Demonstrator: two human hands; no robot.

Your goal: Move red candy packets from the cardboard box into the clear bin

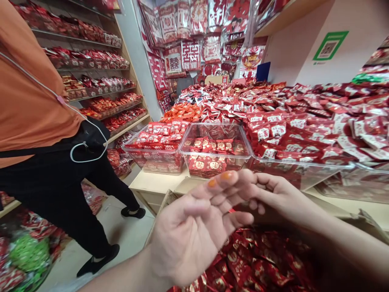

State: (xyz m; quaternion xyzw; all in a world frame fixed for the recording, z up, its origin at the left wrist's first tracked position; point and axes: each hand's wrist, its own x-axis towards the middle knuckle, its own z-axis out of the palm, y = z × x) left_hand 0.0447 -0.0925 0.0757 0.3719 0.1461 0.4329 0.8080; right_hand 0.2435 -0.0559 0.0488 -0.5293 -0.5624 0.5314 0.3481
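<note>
My left hand [194,227] is palm up with its fingers stretched out, and nothing lies in the palm. Two wet-looking orange patches [220,179] mark one finger. My right hand [273,192] meets it from the right, its thumb and fingers closed round the left fingertips. Any small thing between them is hidden. Both hands are above an open cardboard box [165,202], which holds many small red shiny packets [252,259]. Just beyond the hands stands a clear plastic bin [182,148], partly filled with red and gold packets [212,162].
More clear bins of red packets [282,150] line the table [146,182]. Close on the left stands a person [36,101] in an orange top and black trousers. Stocked shelves [91,69] rise behind them. A bag of green packets [30,253] is on the floor.
</note>
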